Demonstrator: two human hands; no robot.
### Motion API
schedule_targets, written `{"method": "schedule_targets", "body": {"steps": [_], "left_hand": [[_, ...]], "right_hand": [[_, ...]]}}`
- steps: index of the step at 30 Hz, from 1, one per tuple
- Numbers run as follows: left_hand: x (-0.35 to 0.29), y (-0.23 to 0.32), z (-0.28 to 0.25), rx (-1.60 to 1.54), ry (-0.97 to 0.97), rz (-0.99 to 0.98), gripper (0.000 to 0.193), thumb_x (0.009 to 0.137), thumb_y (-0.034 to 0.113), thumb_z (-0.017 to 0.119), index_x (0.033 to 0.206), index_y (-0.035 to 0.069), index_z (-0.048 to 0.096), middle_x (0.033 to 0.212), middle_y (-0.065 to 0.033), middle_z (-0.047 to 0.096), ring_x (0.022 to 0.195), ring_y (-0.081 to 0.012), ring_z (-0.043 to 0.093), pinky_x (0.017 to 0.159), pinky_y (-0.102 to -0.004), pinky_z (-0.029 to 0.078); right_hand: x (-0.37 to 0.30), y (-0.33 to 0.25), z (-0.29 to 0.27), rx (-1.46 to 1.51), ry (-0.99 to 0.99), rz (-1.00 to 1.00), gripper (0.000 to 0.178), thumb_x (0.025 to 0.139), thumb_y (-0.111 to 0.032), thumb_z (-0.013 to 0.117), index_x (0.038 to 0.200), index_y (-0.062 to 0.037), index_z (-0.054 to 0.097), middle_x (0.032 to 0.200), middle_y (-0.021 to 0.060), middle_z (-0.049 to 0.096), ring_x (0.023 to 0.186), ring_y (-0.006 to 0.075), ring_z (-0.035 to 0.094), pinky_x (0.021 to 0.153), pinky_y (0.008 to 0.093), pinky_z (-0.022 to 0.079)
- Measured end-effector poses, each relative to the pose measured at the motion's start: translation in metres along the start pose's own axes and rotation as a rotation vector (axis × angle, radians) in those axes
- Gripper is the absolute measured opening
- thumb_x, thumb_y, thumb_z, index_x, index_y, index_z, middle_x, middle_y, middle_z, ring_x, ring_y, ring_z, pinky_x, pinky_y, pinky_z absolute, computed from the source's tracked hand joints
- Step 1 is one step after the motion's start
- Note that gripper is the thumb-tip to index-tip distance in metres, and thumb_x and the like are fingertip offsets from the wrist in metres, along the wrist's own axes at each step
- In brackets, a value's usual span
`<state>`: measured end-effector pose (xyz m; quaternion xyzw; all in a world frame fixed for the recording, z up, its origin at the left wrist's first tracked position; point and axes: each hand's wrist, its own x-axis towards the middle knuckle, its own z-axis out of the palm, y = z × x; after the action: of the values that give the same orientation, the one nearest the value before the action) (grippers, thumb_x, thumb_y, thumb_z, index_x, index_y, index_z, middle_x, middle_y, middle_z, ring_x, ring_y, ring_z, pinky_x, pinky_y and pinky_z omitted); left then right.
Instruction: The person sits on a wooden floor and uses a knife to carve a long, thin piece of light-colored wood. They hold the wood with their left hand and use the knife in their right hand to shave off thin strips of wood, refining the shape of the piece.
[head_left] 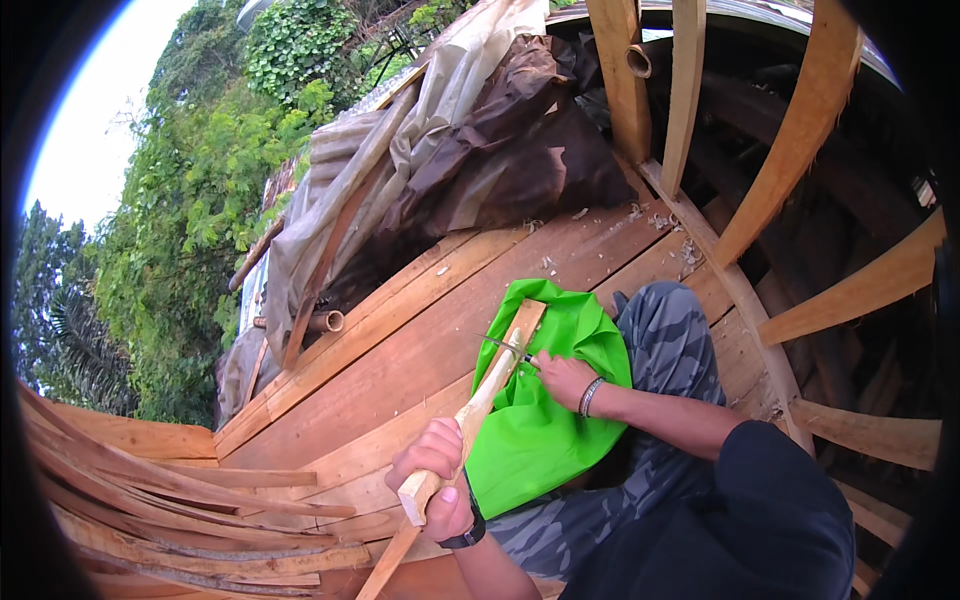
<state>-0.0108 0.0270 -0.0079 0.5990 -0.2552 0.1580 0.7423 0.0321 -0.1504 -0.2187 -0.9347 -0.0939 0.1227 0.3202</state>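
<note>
On the plank deck (420, 340), strewn with wood chips, a brown-and-grey tarpaulin (470, 150) heaps along the far edge, and loose wooden slats (180, 510) pile at the near left corner. A green cloth (545, 420) covers the person's camouflage-trousered lap (670, 340). Across the cloth lies a long wooden stick (480, 405). The left hand (435, 480) is clenched around its near end. The right hand (562, 378) grips a thin blade (505, 345), pressed against the stick's far part.
</note>
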Motion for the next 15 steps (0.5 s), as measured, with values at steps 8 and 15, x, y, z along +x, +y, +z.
{"method": "schedule_targets", "body": {"steps": [8, 15], "left_hand": [[0.007, -0.002, 0.003, -0.032, -0.023, -0.011, 0.024, 0.066, 0.024, 0.056, 0.067, 0.007, 0.039, 0.059, -0.0048, 0.038, 0.057, -0.0173, 0.035, 0.065, -0.0353, 0.031], [0.003, -0.002, -0.004, -0.010, -0.024, -0.006, 0.023, 0.066, 0.023, 0.056, 0.067, 0.007, 0.039, 0.059, -0.0046, 0.037, 0.057, -0.0171, 0.034, 0.064, -0.0353, 0.030]], "right_hand": [[0.003, 0.025, 0.000, 0.045, 0.022, 0.066, 0.023, 0.095, -0.025, 0.045, 0.101, -0.0025, 0.042, 0.071, 0.0212, 0.062, 0.060, 0.0412, 0.062, 0.054, 0.0492, 0.051], [-0.012, 0.002, -0.007, 0.106, 0.081, -0.132, 0.031, 0.098, -0.034, 0.044, 0.100, -0.0024, 0.043, 0.066, 0.0199, 0.061, 0.059, 0.0402, 0.062, 0.054, 0.0502, 0.050]]}}
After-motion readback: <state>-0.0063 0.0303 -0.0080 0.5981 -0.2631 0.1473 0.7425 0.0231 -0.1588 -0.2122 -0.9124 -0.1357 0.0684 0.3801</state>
